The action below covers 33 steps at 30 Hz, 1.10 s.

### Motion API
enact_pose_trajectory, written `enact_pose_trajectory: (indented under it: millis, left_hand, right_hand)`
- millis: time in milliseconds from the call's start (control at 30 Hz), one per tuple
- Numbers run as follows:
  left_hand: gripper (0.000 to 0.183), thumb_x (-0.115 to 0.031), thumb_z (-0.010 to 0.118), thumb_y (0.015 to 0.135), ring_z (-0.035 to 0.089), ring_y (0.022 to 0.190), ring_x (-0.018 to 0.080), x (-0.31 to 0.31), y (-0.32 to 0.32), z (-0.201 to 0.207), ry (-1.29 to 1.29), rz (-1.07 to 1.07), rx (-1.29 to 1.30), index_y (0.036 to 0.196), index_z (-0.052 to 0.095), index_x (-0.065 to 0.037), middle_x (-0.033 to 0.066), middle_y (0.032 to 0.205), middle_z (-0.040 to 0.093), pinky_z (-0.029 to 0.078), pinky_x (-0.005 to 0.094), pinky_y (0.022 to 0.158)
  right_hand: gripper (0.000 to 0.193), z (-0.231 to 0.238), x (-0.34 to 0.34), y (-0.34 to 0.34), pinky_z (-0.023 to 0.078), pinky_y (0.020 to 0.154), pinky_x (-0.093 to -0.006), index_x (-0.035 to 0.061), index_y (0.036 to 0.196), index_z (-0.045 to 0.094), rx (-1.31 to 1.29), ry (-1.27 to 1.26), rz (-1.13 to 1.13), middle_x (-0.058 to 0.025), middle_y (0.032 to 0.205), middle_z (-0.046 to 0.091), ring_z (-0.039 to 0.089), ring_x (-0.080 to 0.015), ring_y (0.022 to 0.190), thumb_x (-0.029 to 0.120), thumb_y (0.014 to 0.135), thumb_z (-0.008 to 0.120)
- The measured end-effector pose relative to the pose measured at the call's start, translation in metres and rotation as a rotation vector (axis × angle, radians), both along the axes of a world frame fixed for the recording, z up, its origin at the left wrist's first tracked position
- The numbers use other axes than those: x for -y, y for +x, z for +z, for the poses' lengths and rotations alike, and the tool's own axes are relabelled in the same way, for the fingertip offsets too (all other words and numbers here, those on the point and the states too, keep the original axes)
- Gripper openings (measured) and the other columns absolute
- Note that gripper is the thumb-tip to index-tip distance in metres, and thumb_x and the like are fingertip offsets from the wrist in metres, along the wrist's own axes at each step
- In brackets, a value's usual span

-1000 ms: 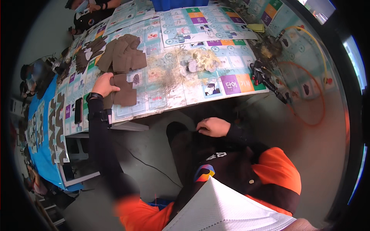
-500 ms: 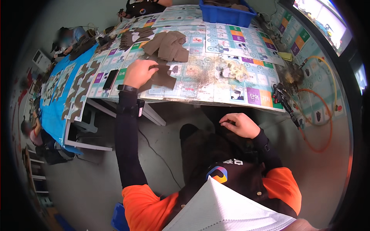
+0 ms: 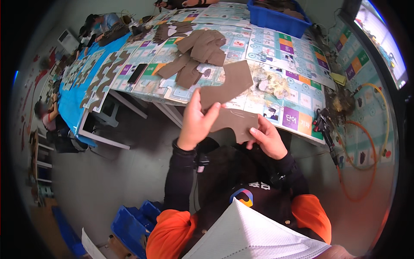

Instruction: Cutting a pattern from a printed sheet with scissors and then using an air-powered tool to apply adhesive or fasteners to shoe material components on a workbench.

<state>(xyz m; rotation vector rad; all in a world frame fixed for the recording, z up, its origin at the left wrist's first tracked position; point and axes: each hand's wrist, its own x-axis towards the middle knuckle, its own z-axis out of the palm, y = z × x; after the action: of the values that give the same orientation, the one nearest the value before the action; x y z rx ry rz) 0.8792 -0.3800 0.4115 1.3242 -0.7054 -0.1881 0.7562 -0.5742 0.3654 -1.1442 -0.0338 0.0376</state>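
In front of my chest, just off the table's near edge, two flat brown cut pieces are held up, perhaps leather or fabric. My left hand [image 3: 197, 123] pinches the upper, curved piece [image 3: 233, 84] at its lower left end, and its thumb meets the left end of the lower piece. That lower piece [image 3: 237, 121], with a notched bottom edge, has its right end between the thumb and fingers of my right hand [image 3: 269, 140]. Beyond them lies a loose pile of similar brown pieces [image 3: 207, 47] on the table.
The paper-covered table [image 3: 269, 54] bears a dark phone [image 3: 137, 73], a pale crusty lump [image 3: 274, 85] and a blue bin [image 3: 278, 19] of brown pieces. A black spray gun [image 3: 324, 129] with an orange hose hangs at right. Other people work at far left; blue bins [image 3: 131, 226] stand below.
My left hand has come back from the table with brown pieces. My right hand has risen from my lap and grips the lower one. The view has shifted.
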Motion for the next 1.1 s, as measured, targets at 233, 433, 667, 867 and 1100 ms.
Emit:
enact_pose_trajectory:
  millis: [233,433,667,867,1100]
  left_hand:
    - [0.03,0.002,0.06,0.093,0.064,0.093,0.0131,0.001,-0.016,-0.032,-0.016,-0.067,-0.133,0.121,0.049,0.003,0.0066,0.103,0.065,0.049,0.028,0.088]
    - [0.032,-0.008,0.067,0.093,0.064,0.095,0.0106,-0.007,-0.02,-0.029,0.238,-0.257,-0.201,0.121,0.059,0.005,0.006,0.103,0.069,0.051,0.0262,0.085]
    - [0.025,-0.008,0.063,0.095,0.065,0.098,0.0113,0.002,-0.019,-0.03,0.227,-0.295,-0.198,0.117,0.062,0.004,0.0083,0.105,0.071,0.051,0.0263,0.085]
    - [0.025,-0.007,0.059,0.097,0.068,0.096,0.0149,0.008,-0.02,-0.035,0.24,-0.21,-0.186,0.118,0.061,0.005,0.0098,0.105,0.071,0.051,0.0272,0.085]
    - [0.024,-0.004,0.057,0.097,0.069,0.097,0.0164,0.007,-0.02,-0.045,0.217,-0.171,-0.217,0.118,0.06,0.005,0.0101,0.106,0.07,0.053,0.0288,0.085]
  right_hand:
    - [0.025,-0.009,0.028,-0.01,0.042,0.048,-0.0205,-0.0013,0.118,0.057,0.009,-0.288,-0.126,-0.0047,0.089,0.065,0.058,-0.0077,0.058,0.002,0.094,0.062]
    - [0.03,0.005,0.05,-0.02,0.047,0.058,-0.0216,-0.0001,0.117,0.061,-0.013,-0.489,-0.211,-0.0019,0.088,0.065,0.056,-0.0065,0.062,0.002,0.088,0.069]
    - [0.029,0.005,0.061,-0.019,0.047,0.062,-0.0225,0.0005,0.115,0.063,0.213,-0.704,-0.117,-0.002,0.089,0.065,0.059,-0.0077,0.072,0.002,0.087,0.07]
    - [0.037,0.026,0.056,-0.016,0.051,0.083,-0.0306,0.0024,0.119,0.063,0.083,-0.953,-0.296,-0.0115,0.105,0.068,0.066,-0.0212,0.095,0.002,0.083,0.07]
    - [0.087,0.059,0.038,-0.014,0.022,0.113,-0.059,0.0091,0.145,0.043,0.582,-1.387,-0.407,-0.0234,0.155,0.028,0.024,-0.0475,0.144,0.021,0.069,0.083]
